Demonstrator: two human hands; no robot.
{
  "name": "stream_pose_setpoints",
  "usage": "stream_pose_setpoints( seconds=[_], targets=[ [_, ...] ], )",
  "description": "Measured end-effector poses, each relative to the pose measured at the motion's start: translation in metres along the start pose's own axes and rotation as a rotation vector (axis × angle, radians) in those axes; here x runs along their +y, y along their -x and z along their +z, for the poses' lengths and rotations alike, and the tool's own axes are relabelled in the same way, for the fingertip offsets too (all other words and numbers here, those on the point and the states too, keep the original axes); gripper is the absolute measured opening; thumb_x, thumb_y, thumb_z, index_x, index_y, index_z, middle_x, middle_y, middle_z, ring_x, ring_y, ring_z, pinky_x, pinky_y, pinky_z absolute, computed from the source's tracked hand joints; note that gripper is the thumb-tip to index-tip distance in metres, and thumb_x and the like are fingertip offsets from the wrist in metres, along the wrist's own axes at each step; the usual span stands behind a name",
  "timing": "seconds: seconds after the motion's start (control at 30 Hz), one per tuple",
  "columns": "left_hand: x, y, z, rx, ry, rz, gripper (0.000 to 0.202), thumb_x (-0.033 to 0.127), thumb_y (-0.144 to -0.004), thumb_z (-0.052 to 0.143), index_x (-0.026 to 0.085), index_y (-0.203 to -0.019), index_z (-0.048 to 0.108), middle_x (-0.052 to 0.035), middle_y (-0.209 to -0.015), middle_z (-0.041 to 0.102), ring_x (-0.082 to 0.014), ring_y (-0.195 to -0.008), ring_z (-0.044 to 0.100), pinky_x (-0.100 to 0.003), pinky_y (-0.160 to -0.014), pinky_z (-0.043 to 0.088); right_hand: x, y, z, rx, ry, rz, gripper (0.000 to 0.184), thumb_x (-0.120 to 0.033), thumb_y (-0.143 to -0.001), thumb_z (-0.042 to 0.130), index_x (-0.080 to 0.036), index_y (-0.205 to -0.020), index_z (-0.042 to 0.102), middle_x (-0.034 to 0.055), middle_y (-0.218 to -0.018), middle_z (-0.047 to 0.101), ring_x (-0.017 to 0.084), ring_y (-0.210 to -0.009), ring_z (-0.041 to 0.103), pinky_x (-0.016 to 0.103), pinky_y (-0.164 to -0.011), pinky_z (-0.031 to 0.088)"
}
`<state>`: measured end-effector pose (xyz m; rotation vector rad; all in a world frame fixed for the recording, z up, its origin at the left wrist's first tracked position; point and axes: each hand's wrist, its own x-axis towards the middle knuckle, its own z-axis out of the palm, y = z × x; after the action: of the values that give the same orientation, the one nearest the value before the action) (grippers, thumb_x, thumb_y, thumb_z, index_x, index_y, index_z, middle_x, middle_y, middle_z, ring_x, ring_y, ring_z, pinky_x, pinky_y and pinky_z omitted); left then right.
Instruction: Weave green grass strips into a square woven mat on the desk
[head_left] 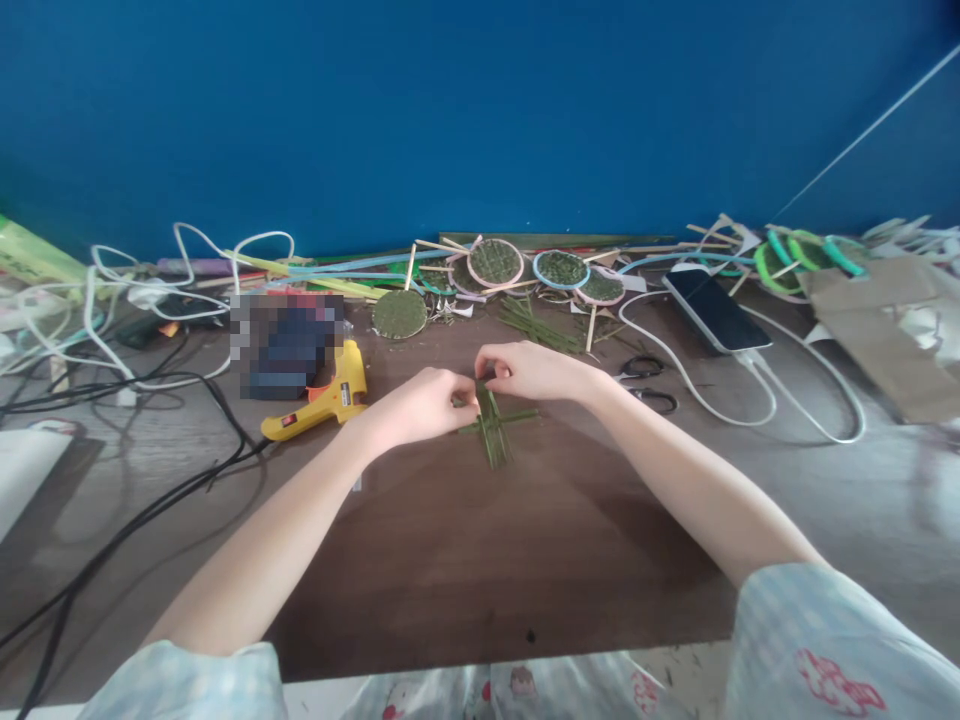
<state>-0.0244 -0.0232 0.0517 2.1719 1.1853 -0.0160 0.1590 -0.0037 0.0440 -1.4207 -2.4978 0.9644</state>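
Several narrow green grass strips (493, 432) lie crossed over one another on the brown table, like the start of a small weave. My left hand (431, 405) is closed in a pinch at their left edge, thumb and fingers together. From the upper right, my right hand (529, 370) bends its fingers down and pinches the upper ends of the strips. The fingertips partly hide where the strips cross. Beyond my right hand lies a loose pile of similar green strips (544, 325).
A yellow glue gun (322, 400) lies left of my left hand. Black scissors (651, 385) and a phone (716, 310) with a white cable are on the right. Round woven fans (495, 263) line the wall. Black cables (187, 480) cross the left side; a cardboard piece (877, 330) lies far right.
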Motion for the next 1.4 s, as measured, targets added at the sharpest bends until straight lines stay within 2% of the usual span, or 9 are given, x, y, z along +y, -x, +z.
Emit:
stream_pose_setpoints(
  seconds=[0.2,0.33,0.53,0.93,1.23,1.4],
  targets=[
    [0.004,0.002,-0.004,-0.036,0.030,-0.014,0.016,0.026,-0.073,0.048,0.018,-0.071,0.061,0.0009,-0.069,0.063,-0.0104,-0.059,0.050,-0.022,-0.059,0.035,-0.001,-0.002,0.004,0.038,-0.049,-0.045,0.007,-0.021,-0.075,0.051,-0.018,-0.080,0.056,-0.0014,-0.069,0.055,0.009,-0.061,0.045,0.022,-0.057,0.029],
    [0.004,0.003,-0.005,-0.036,0.008,-0.010,0.017,0.027,-0.074,0.047,0.018,-0.070,0.061,0.0022,-0.066,0.061,-0.0096,-0.056,0.047,-0.022,-0.057,0.033,0.001,-0.003,0.005,0.102,0.005,-0.058,0.011,-0.016,-0.072,0.050,-0.018,-0.082,0.056,-0.0006,-0.071,0.052,0.010,-0.064,0.044,0.022,-0.059,0.029],
    [-0.001,0.001,-0.007,-0.050,-0.016,0.028,0.017,0.028,-0.074,0.048,0.019,-0.072,0.063,0.0024,-0.065,0.061,-0.0100,-0.056,0.048,-0.022,-0.056,0.032,0.005,-0.002,0.006,0.037,0.056,-0.129,0.017,-0.019,-0.068,0.057,-0.019,-0.085,0.054,0.0008,-0.079,0.046,0.012,-0.071,0.044,0.023,-0.062,0.031],
    [-0.009,-0.002,-0.005,-0.045,-0.003,0.041,0.021,0.033,-0.075,0.048,0.020,-0.075,0.065,0.0014,-0.072,0.065,-0.0117,-0.060,0.051,-0.023,-0.058,0.033,0.006,-0.005,0.008,0.091,0.013,-0.279,0.015,-0.011,-0.067,0.052,-0.018,-0.079,0.048,0.0030,-0.085,0.048,0.015,-0.079,0.044,0.025,-0.067,0.032],
    [-0.012,-0.003,-0.004,-0.056,0.022,0.025,0.021,0.032,-0.073,0.048,0.020,-0.076,0.065,0.0013,-0.076,0.066,-0.0119,-0.063,0.053,-0.023,-0.060,0.035,0.004,-0.005,0.008,0.092,-0.004,-0.290,0.016,-0.007,-0.065,0.048,-0.018,-0.077,0.049,0.0021,-0.081,0.054,0.013,-0.073,0.045,0.025,-0.065,0.031],
    [-0.013,-0.004,-0.004,-0.058,0.022,0.025,0.021,0.031,-0.073,0.048,0.021,-0.076,0.065,0.0017,-0.078,0.066,-0.0125,-0.065,0.055,-0.022,-0.060,0.035,-0.004,0.001,0.001,0.028,-0.110,-0.208,0.012,-0.012,-0.066,0.051,-0.018,-0.076,0.053,0.0004,-0.077,0.057,0.011,-0.070,0.048,0.023,-0.063,0.033]
  ],
)
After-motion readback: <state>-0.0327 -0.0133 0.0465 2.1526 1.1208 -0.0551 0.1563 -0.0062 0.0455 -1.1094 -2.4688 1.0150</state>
